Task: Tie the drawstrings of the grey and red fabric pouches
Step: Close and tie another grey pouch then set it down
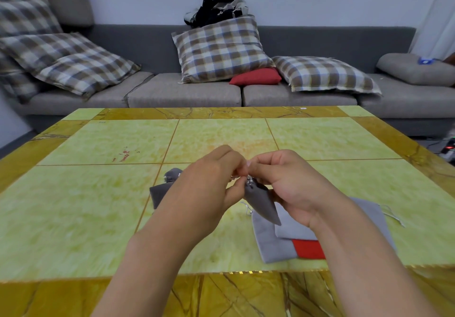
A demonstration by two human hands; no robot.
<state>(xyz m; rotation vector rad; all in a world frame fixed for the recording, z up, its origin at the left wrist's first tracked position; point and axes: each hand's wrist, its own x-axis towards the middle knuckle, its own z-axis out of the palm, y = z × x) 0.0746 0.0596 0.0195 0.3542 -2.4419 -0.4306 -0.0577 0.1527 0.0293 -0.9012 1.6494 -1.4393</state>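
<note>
Two hands (246, 181) on one dark grey pouch (262, 204); one red pouch (307, 249).

Table (98, 193), centre and lower frame: glossy, polished stone-look top, mottled yellow-green panels with veined amber-brown border.

Dark grey pouch (262, 204), mid-frame: matt, soft woven cloth, thin pale cord at its gathered neck.

Light grey pouches (270, 247), lower right: flat matt cloth. Red pouch (309, 249) beneath them: matt cloth, smoother look.

Sofa (184, 93), upper frame: coarse grey textile, matt.

Checked cushions (221, 50): woven cloth, slightly creased. Red cushion (256, 76): plain matt fabric.
</note>
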